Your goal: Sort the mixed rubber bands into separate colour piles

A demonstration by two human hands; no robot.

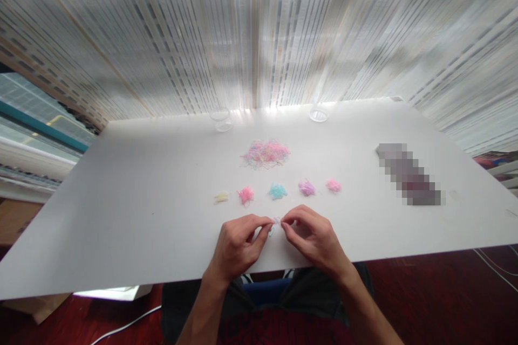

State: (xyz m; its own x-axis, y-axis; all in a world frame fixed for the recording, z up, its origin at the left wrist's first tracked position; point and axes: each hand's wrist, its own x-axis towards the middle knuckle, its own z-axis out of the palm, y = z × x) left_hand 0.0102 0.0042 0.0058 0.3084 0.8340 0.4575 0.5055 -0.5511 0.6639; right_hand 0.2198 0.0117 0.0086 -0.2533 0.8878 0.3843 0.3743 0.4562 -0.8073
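My left hand (242,240) and my right hand (313,234) meet near the table's front edge, fingertips pinched on a few thin, pale small bands (277,221) between them. A greenish band (271,232) lies just below the fingertips. Beyond my hands, small piles form a row: yellow (221,198), hot pink (246,194), teal (278,191), purple (307,187) and light pink (334,185). Farther back is a larger mixed-colour pile (266,153).
Two clear round containers stand at the back of the white table (162,172), one at left (221,120) and one at right (319,114). A pixelated object (408,175) lies on the right. Pale curtains hang behind the table.
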